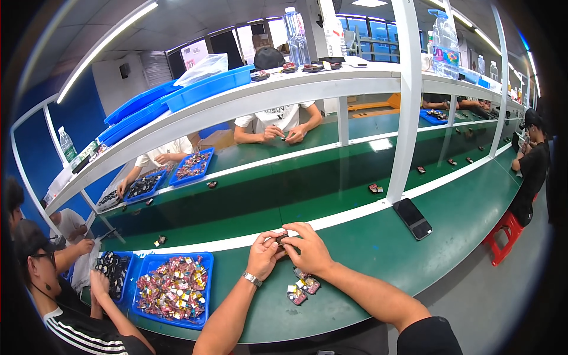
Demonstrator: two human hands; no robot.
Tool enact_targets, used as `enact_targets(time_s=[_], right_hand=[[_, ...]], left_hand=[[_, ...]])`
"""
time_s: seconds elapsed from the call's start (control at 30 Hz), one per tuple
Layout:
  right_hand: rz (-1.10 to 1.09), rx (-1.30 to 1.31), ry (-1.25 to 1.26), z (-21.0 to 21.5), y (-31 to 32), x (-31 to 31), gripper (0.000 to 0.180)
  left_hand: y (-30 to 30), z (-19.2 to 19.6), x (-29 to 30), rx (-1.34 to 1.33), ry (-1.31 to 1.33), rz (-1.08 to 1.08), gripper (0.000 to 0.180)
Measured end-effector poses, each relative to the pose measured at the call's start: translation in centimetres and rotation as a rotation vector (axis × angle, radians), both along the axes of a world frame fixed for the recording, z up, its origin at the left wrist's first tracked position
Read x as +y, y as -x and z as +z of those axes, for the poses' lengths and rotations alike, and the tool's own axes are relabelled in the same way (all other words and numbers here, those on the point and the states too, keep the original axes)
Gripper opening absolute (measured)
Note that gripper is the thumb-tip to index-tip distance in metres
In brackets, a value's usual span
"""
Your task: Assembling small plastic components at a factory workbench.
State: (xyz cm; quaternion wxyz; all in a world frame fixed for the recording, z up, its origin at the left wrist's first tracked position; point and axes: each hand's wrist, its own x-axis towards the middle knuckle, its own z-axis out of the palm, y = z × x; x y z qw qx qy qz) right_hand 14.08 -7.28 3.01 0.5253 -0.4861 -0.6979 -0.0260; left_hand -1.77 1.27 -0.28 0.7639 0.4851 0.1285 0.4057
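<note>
My left hand (pixel 263 255), with a metal watch band at its wrist, and my right hand (pixel 309 251) meet above the green worktable (pixel 355 260). Both are closed, fingertips pinching a small dark part (pixel 281 239) between them; the fingers cover most of it, so its exact kind does not show. On the table just below my hands lie several small assemblies (pixel 303 286) in dark, red, yellow and white. Left of my left forearm stands a blue tray (pixel 211 278) heaped with small red, yellow and white electronic-looking pieces (pixel 171 290).
A dark phone (pixel 412 218) lies at the right. Beyond a white rail, small assemblies (pixel 376 189) sit on a green conveyor belt (pixel 272 204). A white post (pixel 406 118) rises ahead, under a shelf with bottles. A co-worker (pixel 71 296) sits close left, beside a tray of black parts (pixel 109 269).
</note>
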Motion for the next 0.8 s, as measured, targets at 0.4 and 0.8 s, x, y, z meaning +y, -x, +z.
enact_targets(time_s=[0.4, 0.8], right_hand=[[-0.073, -0.096, -0.006, 0.3, 0.1, -0.2, 0.016], [-0.194, -0.258, -0.059, -0.9, 0.6, 0.8, 0.009]], left_hand=[[-0.3, 0.1, -0.2, 0.055, 0.042, -0.003, 0.025], [-0.5, 0.1, -0.4, 0.106, 0.039, 0.016, 0.023]])
